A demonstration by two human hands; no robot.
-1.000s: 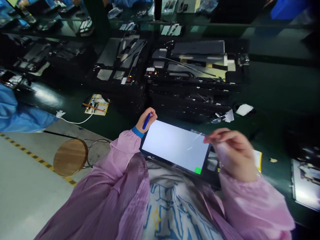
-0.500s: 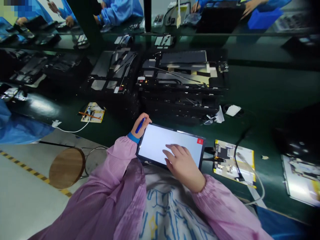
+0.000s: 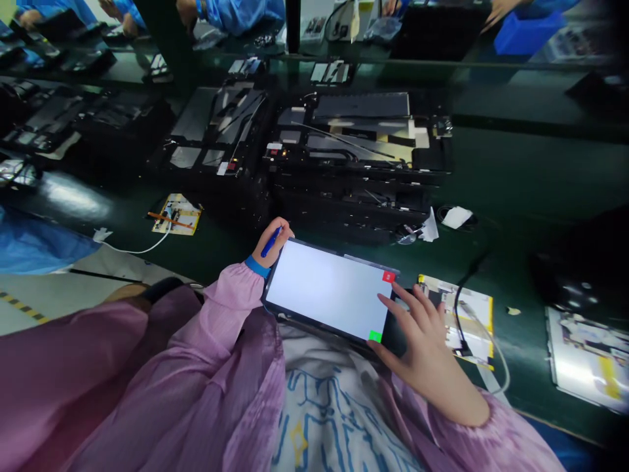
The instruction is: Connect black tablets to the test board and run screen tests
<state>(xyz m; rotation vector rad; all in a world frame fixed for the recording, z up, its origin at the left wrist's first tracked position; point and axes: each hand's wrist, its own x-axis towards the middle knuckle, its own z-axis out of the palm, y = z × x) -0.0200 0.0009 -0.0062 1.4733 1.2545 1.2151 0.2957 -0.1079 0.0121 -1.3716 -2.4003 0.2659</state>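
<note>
A tablet screen [image 3: 319, 288], lit plain white, lies tilted in front of my body. Its right side carries a red square [image 3: 388, 276] at the top and a green square [image 3: 374, 336] at the bottom. My left hand [image 3: 263, 250] is closed at its upper left corner, with a blue pen [image 3: 271, 242] held between the fingers. Over the right edge my right hand [image 3: 425, 337] is open, fingers spread. The thumb tip is at the green square; whether it touches the glass I cannot tell.
Behind the tablet stand stacks of opened black device housings [image 3: 358, 137]. To the right lies a circuit board [image 3: 476, 308] with cables, beyond it a silvery panel [image 3: 584, 357]. Another board [image 3: 179, 213] with a white cable sits left. Co-workers in blue sleeves [image 3: 240, 14] work across the bench.
My right hand has moved right from the screen's middle to its right edge, fingers spreading. A green square now shows at the lower right. A pink sleeve has come in at lower left.
</note>
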